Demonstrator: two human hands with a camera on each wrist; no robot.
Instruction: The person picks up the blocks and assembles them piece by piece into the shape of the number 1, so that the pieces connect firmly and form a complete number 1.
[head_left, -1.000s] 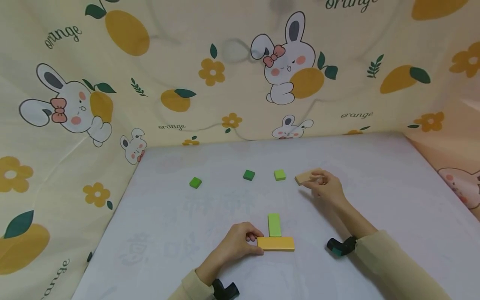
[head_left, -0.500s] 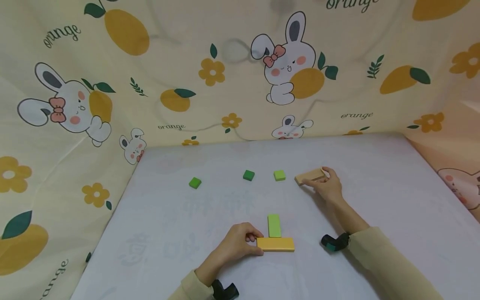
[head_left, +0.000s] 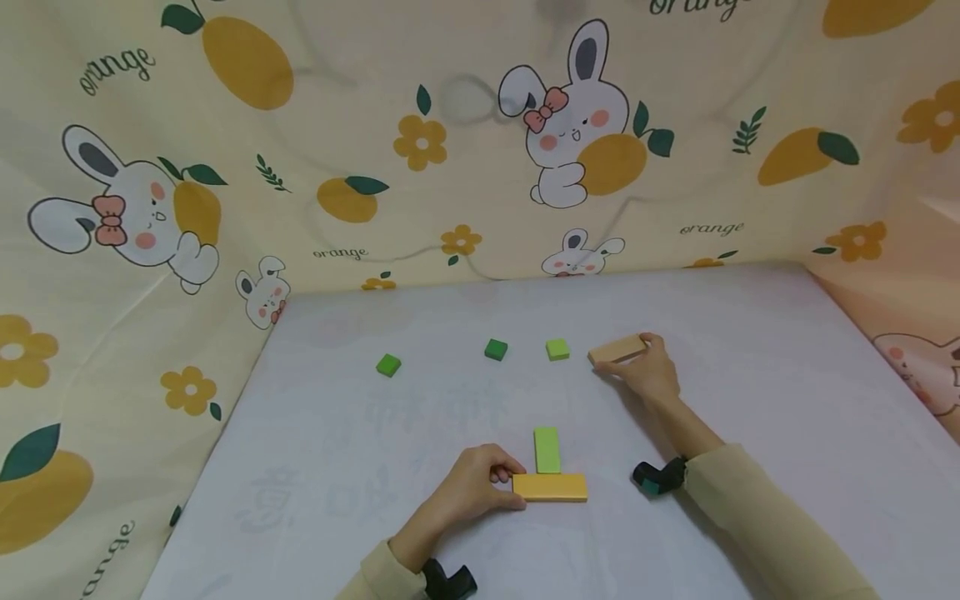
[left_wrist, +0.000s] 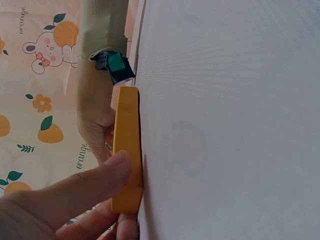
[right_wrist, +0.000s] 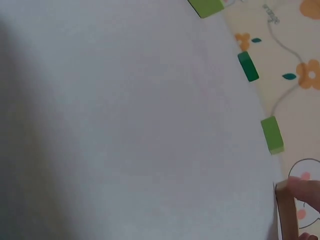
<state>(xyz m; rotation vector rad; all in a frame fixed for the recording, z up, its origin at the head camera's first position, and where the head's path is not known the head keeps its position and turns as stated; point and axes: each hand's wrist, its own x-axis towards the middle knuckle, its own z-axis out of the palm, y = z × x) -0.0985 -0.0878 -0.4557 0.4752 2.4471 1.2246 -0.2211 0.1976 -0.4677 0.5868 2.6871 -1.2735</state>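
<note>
My left hand (head_left: 472, 482) holds the left end of a long yellow block (head_left: 550, 488) lying crosswise on the table. In the left wrist view the thumb lies along the face of this yellow block (left_wrist: 126, 135), with other fingers underneath in that image. A lime-green oblong block (head_left: 547, 450) stretches away from the yellow block's far side, meeting it near the middle. Farther off to the right, my right hand (head_left: 651, 371) pinches a plain wooden block (head_left: 618, 349), thumb at its near side and a finger at its right end. The right wrist view catches only part of this wooden block (right_wrist: 287, 210).
A row of small blocks lies farther back: a green one (head_left: 388, 365) at left, a dark green one (head_left: 496, 349), and a lime one (head_left: 557, 349) just left of the wooden block. A printed cloth (head_left: 480, 167) rises behind the white tabletop (head_left: 337, 458).
My right thumb has slid left along the wooden block, a finger now sits at its right end, and the right forearm has shifted left. The left hand and yellow block stay put.
</note>
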